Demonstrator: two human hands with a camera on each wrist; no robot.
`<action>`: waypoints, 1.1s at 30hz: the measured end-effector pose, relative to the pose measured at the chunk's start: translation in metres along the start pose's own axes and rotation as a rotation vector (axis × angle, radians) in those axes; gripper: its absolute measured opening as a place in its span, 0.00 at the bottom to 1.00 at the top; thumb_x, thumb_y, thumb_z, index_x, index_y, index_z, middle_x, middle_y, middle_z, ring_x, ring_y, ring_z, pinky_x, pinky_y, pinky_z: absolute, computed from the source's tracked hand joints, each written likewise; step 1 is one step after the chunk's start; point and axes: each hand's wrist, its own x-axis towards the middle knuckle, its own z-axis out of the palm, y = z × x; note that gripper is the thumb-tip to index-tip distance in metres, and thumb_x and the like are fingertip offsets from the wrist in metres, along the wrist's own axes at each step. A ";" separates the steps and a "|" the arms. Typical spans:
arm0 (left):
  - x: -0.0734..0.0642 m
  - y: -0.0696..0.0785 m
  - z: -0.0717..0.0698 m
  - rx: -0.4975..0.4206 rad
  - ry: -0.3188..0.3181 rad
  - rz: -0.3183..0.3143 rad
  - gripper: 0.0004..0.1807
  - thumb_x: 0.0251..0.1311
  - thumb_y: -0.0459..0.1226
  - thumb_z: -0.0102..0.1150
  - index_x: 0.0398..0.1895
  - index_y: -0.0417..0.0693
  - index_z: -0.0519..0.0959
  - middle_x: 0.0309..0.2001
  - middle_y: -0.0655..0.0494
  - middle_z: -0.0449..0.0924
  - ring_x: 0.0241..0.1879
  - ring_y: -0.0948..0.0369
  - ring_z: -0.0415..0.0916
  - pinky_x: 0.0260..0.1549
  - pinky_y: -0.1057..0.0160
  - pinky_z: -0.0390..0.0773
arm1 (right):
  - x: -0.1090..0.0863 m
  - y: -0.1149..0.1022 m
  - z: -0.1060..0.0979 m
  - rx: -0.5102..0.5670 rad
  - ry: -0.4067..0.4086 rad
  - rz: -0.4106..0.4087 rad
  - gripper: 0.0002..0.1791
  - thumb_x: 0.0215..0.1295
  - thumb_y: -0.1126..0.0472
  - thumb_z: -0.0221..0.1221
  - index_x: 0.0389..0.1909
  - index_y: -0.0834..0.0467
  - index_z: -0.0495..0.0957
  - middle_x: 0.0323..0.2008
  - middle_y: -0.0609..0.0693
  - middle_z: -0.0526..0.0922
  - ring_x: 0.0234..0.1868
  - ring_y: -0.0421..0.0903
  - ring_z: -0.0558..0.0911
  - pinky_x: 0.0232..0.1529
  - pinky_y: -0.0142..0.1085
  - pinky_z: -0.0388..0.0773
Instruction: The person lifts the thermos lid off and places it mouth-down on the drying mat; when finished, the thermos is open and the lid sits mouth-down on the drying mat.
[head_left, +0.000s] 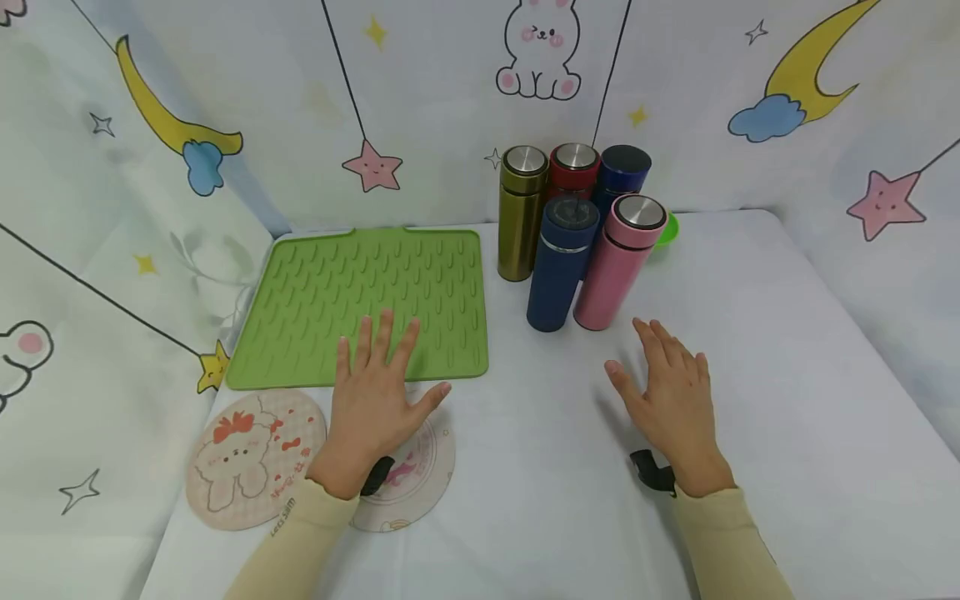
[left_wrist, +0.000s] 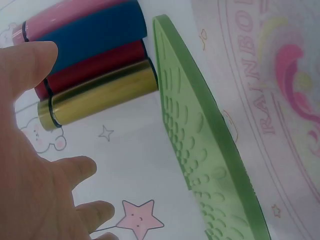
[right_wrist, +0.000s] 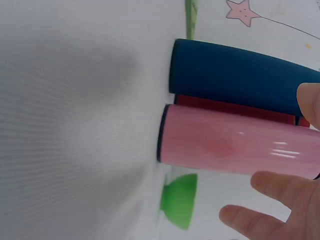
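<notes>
My left hand, fingers spread, hovers over a round coaster near the front edge of a green ridged mat. To the right, my right hand is held above the white table with straight fingers and nothing in it. It is nearest to a pink thermos bottle and a dark blue thermos bottle, both upright. Behind those stand a gold thermos bottle, a red one and a glossy blue one, the last two partly hidden.
A second round coaster with a bear drawing lies at the left, in front of the mat. Behind the pink bottle a bright green bowl-shaped thing shows. A patterned cloth rises behind and beside the table.
</notes>
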 end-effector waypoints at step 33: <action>-0.010 -0.005 0.000 -0.171 0.010 0.010 0.50 0.66 0.68 0.54 0.85 0.60 0.50 0.86 0.45 0.43 0.84 0.41 0.42 0.79 0.32 0.51 | 0.114 0.030 0.029 0.612 -0.134 0.049 0.45 0.68 0.54 0.69 0.79 0.54 0.55 0.71 0.58 0.72 0.64 0.46 0.75 0.63 0.34 0.80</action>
